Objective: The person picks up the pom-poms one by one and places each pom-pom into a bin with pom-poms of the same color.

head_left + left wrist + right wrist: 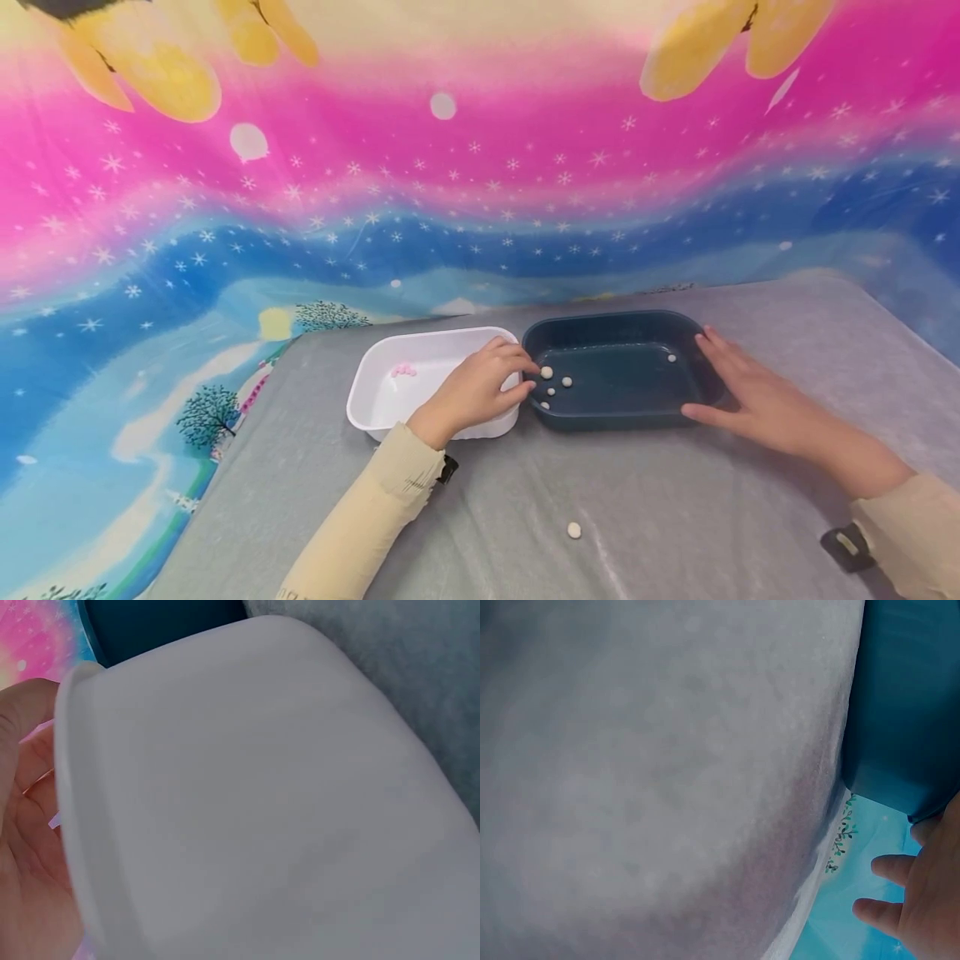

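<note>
A white plastic tub (375, 392) and a dark blue-green tub (622, 417) stand side by side. My left hand (480, 379) reaches across the white tub's right end, its loosely bent fingertips at the dark tub's left rim. Thumb and forefinger are apart, with nothing visible between them. Close to those fingertips lies a cream ball (547, 372), with several smaller ones around it inside the dark tub. At that tub's right end, my right hand (757, 400) rests against the rim, thumb and fingers spread. Small pink pieces (403, 371) lie clustered in the white tub.
Another cream ball (573, 530) lies on the grey cloth-covered table (480, 517) in front of the tubs. Inside the dark tub, a small ball (672, 358) sits near the right end. Behind the table hangs a colourful printed cloth (480, 183).
</note>
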Demonstrator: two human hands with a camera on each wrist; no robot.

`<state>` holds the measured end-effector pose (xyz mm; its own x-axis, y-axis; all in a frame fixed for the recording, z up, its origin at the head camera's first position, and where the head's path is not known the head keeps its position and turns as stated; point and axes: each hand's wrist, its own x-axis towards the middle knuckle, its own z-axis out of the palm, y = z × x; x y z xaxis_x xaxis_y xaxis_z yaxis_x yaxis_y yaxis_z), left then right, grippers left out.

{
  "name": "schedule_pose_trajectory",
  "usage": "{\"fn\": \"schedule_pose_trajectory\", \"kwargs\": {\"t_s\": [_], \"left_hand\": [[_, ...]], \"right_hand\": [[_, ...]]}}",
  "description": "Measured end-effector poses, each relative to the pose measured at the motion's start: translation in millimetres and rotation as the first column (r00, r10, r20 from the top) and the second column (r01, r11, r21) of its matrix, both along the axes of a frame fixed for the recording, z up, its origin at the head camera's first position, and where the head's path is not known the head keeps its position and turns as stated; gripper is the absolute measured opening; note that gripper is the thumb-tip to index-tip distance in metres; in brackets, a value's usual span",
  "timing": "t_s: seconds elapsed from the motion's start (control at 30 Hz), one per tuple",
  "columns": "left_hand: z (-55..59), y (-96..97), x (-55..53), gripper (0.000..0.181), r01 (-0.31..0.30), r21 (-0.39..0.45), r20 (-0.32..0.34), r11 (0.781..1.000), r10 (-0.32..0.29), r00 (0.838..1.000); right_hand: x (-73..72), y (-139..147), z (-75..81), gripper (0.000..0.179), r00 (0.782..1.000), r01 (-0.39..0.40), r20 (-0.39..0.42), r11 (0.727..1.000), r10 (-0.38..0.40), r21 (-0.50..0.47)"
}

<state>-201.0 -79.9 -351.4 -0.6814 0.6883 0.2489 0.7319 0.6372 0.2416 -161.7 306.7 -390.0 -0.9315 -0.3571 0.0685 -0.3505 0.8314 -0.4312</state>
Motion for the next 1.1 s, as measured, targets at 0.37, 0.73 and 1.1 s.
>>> {"fn": "schedule_pose_trajectory", "kwargs": {"t_s": [0.37,0.73,1.1], "left_hand": [[1.9,-9.9,12.0,0.022,0.005,-0.007,-0.036,1.000,-0.005,0.999],[0.9,-14.0,18.8,0.022,0.054,-0.008,-0.053,0.999,-0.055,0.997],[-2.2,-18.5,26.0,0.022,0.044,-0.026,-0.071,0.999,-0.046,0.996]], "right_hand": [[-0.5,1,-1.4,0.103,1.000,0.002,-0.003,1.000,-0.002,0.009],[-1.1,1,-2.3,0.103,1.000,0.006,-0.004,1.000,-0.006,0.019],[-2.1,1,-2.6,0.103,1.000,0.007,0.003,1.000,-0.007,0.020]]}}
